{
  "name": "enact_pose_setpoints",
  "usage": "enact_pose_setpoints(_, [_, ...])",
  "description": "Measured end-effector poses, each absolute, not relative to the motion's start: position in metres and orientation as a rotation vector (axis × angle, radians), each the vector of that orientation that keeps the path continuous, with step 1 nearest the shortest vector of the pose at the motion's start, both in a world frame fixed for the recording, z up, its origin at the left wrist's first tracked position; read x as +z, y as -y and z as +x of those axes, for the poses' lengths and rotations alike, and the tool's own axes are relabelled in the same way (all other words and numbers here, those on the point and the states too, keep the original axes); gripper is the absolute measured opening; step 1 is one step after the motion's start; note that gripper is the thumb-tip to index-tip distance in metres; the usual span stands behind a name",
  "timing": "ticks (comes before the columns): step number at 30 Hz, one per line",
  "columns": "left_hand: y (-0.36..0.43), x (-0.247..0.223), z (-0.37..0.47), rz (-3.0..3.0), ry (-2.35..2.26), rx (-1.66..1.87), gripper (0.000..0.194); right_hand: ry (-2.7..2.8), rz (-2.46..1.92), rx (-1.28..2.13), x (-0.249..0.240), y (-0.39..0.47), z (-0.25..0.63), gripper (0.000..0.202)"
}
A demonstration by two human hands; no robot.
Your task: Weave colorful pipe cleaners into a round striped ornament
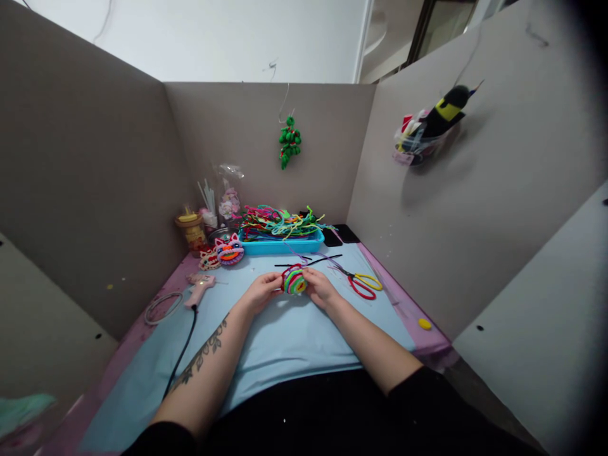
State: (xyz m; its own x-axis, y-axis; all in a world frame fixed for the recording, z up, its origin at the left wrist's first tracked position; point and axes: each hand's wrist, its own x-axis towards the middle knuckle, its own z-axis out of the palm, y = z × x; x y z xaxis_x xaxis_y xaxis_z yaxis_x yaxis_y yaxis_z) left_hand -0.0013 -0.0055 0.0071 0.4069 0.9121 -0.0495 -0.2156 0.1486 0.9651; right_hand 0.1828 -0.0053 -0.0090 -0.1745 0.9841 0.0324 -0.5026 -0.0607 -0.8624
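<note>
Between my hands, above the light blue cloth (294,342), is a small round piece (294,279) of coiled, multicoloured pipe cleaners, with red, green, purple and yellow bands. My left hand (264,291) pinches its left edge. On the right edge, the fingers of my right hand (320,288) are closed on it. A purple strand rises from the piece's top. Black stems (325,259) lie on the cloth just behind it. Scissors (363,285) with red and yellow handles rest to the right of my right hand.
Behind my hands stands a blue tray (280,247) of colourful pipe cleaners. A pink glue gun (199,290) with a black cord lies left, near two finished animal faces (230,251) and a yellow jar (192,233). Grey partitions (261,139) enclose the table.
</note>
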Motion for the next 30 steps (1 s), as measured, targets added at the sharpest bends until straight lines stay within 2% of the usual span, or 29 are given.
enact_pose_setpoints(7, [0.004,0.0,0.002,1.324,-0.817,0.91,0.04,0.978,-0.715,1.542,-0.013,0.006,0.181,0.028])
enact_pose_setpoints(14, [0.005,0.005,0.005,1.417,-0.737,0.906,0.043,1.464,-0.79,0.958,-0.006,0.011,0.19,0.018])
enact_pose_setpoints(17, [0.005,0.004,0.006,1.474,-0.81,0.953,0.04,1.62,-0.817,0.85,-0.006,0.014,0.187,0.014])
enact_pose_setpoints(21, [0.004,0.001,0.004,1.54,-0.905,0.955,0.036,1.654,-0.845,0.769,-0.006,0.015,0.184,0.009])
enact_pose_setpoints(25, [0.004,0.002,0.004,1.614,-0.985,1.018,0.035,1.584,-0.882,0.717,-0.007,0.012,0.187,0.013])
enact_pose_setpoints(30, [0.006,0.003,0.009,1.778,-1.028,1.024,0.033,1.501,-0.826,0.884,-0.012,0.008,0.186,0.019])
